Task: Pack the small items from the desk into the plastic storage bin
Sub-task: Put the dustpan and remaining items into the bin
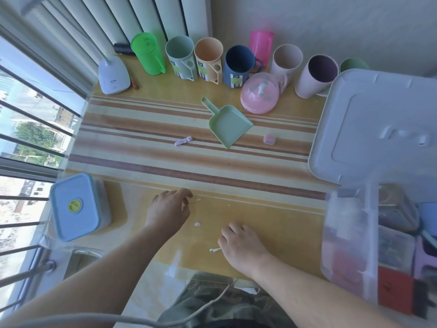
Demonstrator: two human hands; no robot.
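Observation:
My left hand (169,209) reaches over the near part of the desk, its fingertips pinching a cotton swab (195,201). My right hand (238,242) rests lower on the desk with fingers curled over two cotton swabs (214,250) that poke out at its left. A small white scrap (197,224) lies between the hands. Farther back lie a pink clip (183,141), a green dustpan (227,125) and a small pink box (269,139). The clear plastic storage bin (350,233) stands open at the right, holding several items; its grey lid (378,129) leans behind it.
A row of coloured cups (208,60) and a pink domed container (259,93) line the back wall. A white lamp base (114,75) sits at the back left. A blue-lidded box (79,207) stands at the near left by the window bars.

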